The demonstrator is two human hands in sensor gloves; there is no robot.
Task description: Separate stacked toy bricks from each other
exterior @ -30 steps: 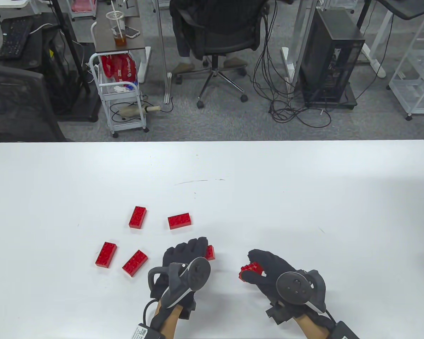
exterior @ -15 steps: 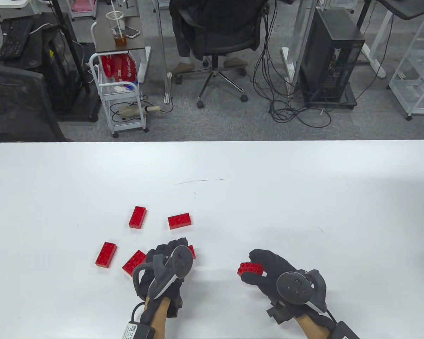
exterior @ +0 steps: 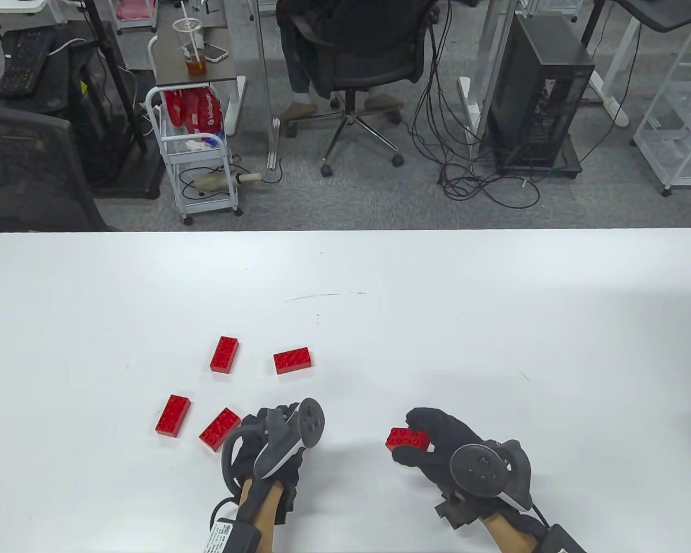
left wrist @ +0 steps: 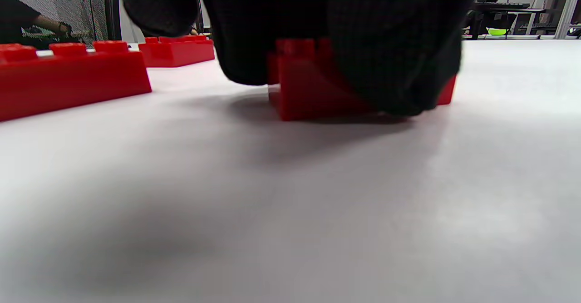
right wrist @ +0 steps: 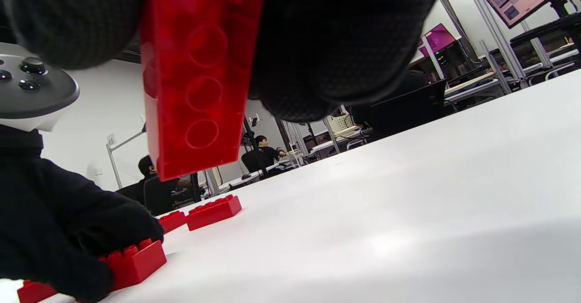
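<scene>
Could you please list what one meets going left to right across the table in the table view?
Leftmost red plastic toy brick → black-gloved left hand → red toy brick held by the other hand → black-gloved right hand.

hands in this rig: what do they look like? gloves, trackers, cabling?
Both hands, left and right, wear black knit gloves. A grey controller-like tracker with a round, buttoned face is strapped to the back of each. Forearms are bare. A black cable and a white-labelled box sit at the left wrist; a black module sits at the right.
</scene>
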